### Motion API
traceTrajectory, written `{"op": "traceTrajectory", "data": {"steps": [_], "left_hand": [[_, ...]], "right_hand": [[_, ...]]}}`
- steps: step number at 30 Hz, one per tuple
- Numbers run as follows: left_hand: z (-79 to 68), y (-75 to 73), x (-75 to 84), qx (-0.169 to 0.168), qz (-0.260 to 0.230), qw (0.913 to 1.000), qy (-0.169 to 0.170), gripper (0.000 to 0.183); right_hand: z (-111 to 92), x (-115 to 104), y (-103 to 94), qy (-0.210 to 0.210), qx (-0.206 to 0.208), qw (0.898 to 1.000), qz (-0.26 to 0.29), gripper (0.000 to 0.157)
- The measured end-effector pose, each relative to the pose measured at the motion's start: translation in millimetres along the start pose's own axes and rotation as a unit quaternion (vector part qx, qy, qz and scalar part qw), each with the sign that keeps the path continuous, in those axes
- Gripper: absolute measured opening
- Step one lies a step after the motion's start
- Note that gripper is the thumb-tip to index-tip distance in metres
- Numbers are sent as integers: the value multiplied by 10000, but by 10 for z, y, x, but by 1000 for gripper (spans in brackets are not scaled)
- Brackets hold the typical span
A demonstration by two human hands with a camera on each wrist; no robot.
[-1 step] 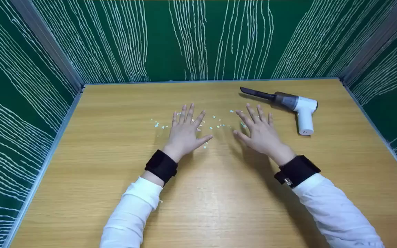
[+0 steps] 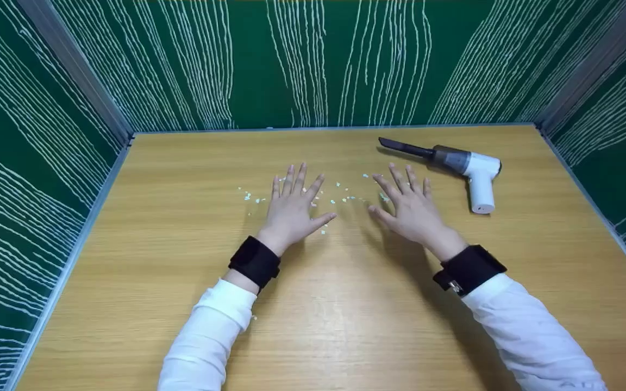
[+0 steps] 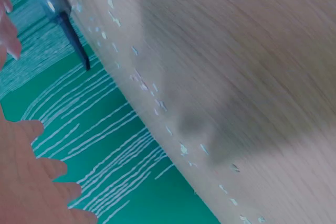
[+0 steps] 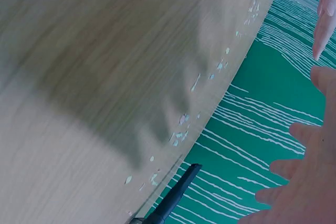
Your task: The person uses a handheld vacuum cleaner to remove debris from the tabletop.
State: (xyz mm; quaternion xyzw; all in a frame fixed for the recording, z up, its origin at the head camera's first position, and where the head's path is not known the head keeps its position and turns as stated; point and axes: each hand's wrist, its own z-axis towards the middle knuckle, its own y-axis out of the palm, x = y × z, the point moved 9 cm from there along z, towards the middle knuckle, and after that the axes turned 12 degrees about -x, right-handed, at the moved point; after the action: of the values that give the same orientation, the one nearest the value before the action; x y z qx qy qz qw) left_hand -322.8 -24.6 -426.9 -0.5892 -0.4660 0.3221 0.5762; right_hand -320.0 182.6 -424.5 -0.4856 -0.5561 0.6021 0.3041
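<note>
My left hand [image 2: 289, 213] is held over the table with its fingers spread and straight, palm down, holding nothing. To its right, my right hand [image 2: 412, 216] has the same spread pose and is likewise without anything in it. Small pale paper scraps [image 2: 344, 200] lie scattered on the wood under and between the hands. Beyond the right hand's fingertips rests a white and grey handheld vacuum cleaner [image 2: 480, 168] with a long black nozzle [image 2: 405, 146] pointing left. Both wrist views show scraps [image 3: 183, 149] on the tabletop, and the nozzle [image 4: 173, 195] appears in each.
The wooden table [image 2: 144, 217] ends at a grey metal edge along the back and sides. Green panels [image 2: 250, 65] with white wavy lines stand behind and on both sides. A black band [image 2: 255, 263] wraps the left wrist, another band [image 2: 470, 269] the right.
</note>
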Motion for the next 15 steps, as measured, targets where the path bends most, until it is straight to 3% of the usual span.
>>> {"op": "traceTrajectory", "data": {"steps": [6,15], "left_hand": [[42,-23,57,-29,4,10000,29,85],[218,-50,406,-6,94,9992,377,88]], "right_hand": [[-22,197,-136,215,75,9995,236,72],[-117,945,-495,1297,170,9880,820,80]]}}
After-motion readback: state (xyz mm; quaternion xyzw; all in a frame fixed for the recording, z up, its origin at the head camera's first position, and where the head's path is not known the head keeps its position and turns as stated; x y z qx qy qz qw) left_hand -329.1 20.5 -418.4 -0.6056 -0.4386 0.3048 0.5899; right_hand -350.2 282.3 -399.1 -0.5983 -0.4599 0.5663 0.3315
